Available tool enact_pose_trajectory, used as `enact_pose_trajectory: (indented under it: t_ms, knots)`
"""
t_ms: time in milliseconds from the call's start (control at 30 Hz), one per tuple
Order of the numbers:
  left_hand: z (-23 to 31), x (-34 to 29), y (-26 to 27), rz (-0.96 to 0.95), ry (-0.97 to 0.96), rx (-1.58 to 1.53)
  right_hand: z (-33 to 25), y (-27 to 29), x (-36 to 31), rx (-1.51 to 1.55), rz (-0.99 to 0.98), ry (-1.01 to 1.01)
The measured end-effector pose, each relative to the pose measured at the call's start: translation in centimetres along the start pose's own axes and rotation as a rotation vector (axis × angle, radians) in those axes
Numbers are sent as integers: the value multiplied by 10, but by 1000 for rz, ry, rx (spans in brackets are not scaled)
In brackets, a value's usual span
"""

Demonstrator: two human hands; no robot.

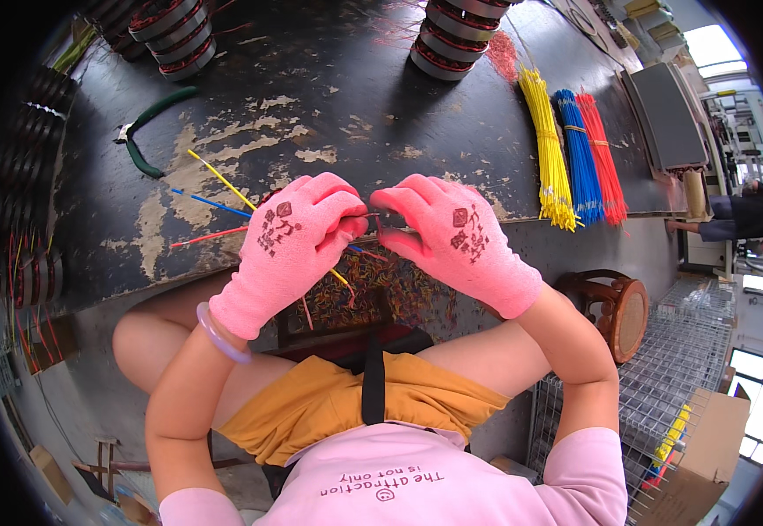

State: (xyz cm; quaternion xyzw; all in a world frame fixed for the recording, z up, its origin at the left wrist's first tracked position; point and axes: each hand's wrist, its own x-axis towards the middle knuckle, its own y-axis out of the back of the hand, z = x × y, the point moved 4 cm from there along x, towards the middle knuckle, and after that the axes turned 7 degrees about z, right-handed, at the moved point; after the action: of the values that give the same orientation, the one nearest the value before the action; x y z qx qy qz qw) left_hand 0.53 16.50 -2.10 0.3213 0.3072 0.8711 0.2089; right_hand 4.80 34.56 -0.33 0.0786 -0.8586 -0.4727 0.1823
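Observation:
My left hand (292, 250), in a pink glove, is closed around a yellow wire (215, 175), a blue wire (209, 202) and a red wire (210, 236). Their long ends stick out to the left over the table edge, and shorter ends come out below the hand. Facing it, my right hand (456, 241), also gloved in pink, pinches with thumb and fingers. A thin reddish wire end (366, 216) spans the small gap between both sets of fingertips. Whatever else lies behind the left glove is hidden.
Green-handled pliers (140, 140) lie on the worn black table (338, 114). Bundles of yellow (546, 158), blue (580, 158) and red wires (603, 158) lie at right. Stacked wound metal rings (456, 39) stand at the back. Beside me are a wooden stool (623, 320) and wire cage (653, 351).

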Motion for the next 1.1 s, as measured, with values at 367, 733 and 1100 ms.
enact_pose_trajectory:
  t_ms: [367,733,1100]
  knots:
    - [2,2,2,-40,40,-42,10,-7,0,304,-20,-475]
    - [2,1,0,-6,34,-20,18,7,-11,-411,237,76]
    - [18,5,74,-231,-27,176,32,-30,21,745,-180,-496]
